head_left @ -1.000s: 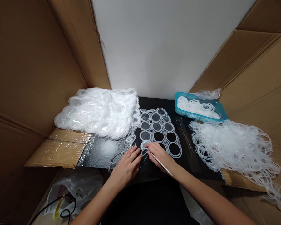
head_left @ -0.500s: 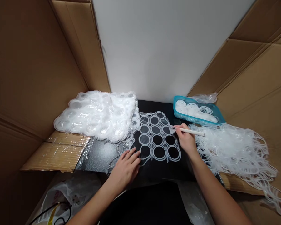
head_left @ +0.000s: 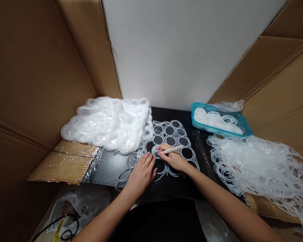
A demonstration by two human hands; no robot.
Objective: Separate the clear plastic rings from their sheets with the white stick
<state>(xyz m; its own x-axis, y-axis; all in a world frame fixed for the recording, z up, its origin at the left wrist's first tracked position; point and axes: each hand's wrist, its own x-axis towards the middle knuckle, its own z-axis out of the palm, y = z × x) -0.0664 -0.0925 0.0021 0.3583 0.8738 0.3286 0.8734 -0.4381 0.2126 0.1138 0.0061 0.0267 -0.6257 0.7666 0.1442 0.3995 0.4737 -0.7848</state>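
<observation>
A clear sheet of joined rings lies flat on the black table, with dark round openings showing through it. My right hand is closed round a slim white stick-like tool, its tip down at a ring left of the sheet's middle. Whether the tip grips a piece of film there, I cannot tell. My left hand lies flat at the sheet's lower left, fingers stretched out and close to the tool's tip. Loose ring strips poke out beside it.
A thick pile of ring sheets sits at the left, partly above cardboard. A blue tray at the back right holds loose white rings. In front of it spreads a tangled heap of clear ring waste. Cardboard walls flank both sides.
My right hand has moved left with the tool, from the sheet's right edge to near my left hand. The clear film at the tool's tip no longer shows at that edge.
</observation>
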